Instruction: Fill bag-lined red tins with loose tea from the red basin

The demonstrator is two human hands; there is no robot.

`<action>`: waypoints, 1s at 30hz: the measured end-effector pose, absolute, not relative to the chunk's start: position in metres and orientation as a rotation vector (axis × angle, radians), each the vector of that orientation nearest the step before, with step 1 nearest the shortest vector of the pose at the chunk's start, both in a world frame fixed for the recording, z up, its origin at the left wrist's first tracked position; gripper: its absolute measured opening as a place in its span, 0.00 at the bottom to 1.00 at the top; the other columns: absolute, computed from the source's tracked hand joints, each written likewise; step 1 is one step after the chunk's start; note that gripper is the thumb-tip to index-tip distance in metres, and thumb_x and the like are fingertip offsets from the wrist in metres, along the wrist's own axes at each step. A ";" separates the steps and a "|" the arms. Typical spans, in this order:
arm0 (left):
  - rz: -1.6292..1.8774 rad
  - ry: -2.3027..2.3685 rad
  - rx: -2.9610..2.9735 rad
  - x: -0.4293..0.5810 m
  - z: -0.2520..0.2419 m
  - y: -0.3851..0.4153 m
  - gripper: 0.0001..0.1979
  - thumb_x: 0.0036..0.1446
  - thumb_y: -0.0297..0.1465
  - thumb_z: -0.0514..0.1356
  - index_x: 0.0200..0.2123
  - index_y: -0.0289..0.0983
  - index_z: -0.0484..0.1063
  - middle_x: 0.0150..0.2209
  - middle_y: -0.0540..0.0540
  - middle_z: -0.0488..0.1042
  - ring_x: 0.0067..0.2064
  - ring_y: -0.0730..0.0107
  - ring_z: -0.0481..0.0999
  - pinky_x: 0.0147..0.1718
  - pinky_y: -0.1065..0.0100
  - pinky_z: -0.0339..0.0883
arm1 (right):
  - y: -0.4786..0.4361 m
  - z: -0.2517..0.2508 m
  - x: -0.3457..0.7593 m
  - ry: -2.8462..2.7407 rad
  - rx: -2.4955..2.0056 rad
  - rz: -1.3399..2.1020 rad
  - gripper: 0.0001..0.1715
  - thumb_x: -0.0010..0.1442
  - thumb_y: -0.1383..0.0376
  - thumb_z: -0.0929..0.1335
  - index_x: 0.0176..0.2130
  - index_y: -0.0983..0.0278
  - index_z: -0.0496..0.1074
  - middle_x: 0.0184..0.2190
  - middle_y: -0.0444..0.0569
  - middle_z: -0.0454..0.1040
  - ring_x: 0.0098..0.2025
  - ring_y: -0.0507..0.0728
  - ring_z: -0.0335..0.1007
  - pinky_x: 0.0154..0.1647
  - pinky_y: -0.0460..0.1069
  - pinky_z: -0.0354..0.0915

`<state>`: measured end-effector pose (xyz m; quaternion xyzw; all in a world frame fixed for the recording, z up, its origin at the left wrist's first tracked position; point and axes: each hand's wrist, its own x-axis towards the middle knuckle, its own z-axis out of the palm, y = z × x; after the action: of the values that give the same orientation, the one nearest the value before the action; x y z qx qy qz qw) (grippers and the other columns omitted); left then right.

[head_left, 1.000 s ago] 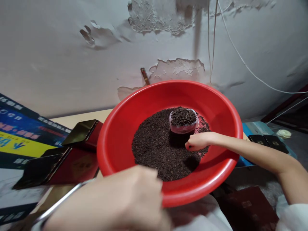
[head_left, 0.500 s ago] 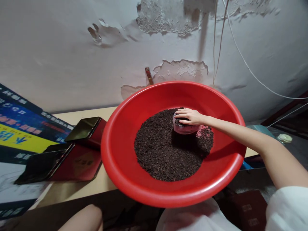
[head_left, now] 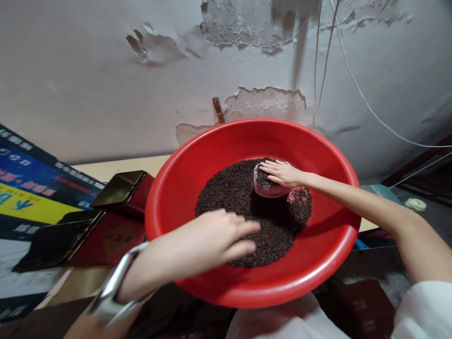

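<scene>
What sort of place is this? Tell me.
Probably a makeshift home workroom: a wide red plastic basin of dark loose leaves, open red metal tins, a peeling plaster wall behind.

Single view. The head camera sits above the near edge of the table [head_left: 116,168] and faces forward and down. It is close to the basin [head_left: 247,136], which fills the centre. The left hand [head_left: 212,238] enters from the near left and the right hand [head_left: 284,173] from the near right. The wall [head_left: 88,94] closes the far side.
</scene>
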<state>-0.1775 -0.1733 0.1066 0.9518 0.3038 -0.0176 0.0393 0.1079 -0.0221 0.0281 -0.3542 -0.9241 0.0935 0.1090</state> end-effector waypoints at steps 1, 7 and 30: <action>-0.147 1.039 2.945 -0.169 0.104 -0.157 0.18 0.66 0.41 0.51 0.53 0.41 0.71 0.43 0.42 0.78 0.42 0.60 0.79 0.41 0.64 0.69 | -0.024 0.028 0.109 -2.716 -1.064 0.270 0.34 0.69 0.54 0.51 0.68 0.65 0.50 0.69 0.53 0.46 0.71 0.59 0.35 0.69 0.63 0.38; -0.216 1.430 2.934 -0.126 0.072 -0.080 0.28 0.66 0.35 0.51 0.64 0.23 0.55 0.64 0.27 0.57 0.65 0.51 0.60 0.59 0.59 0.59 | -0.032 0.023 0.114 -2.706 -1.115 0.309 0.34 0.69 0.53 0.51 0.68 0.64 0.49 0.69 0.52 0.46 0.71 0.59 0.36 0.69 0.63 0.35; -0.056 0.676 2.829 -0.044 0.035 -0.007 0.30 0.67 0.38 0.37 0.69 0.34 0.41 0.71 0.43 0.37 0.71 0.66 0.32 0.66 0.55 0.28 | -0.021 0.051 0.155 -1.750 -1.287 0.561 0.34 0.68 0.49 0.52 0.54 0.65 0.72 0.56 0.53 0.71 0.60 0.57 0.64 0.64 0.53 0.54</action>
<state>-0.0436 -0.0071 0.0354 0.9659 0.2309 -0.0193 0.1157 0.1553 -0.0210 0.0507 -0.5169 -0.7026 0.2253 0.4340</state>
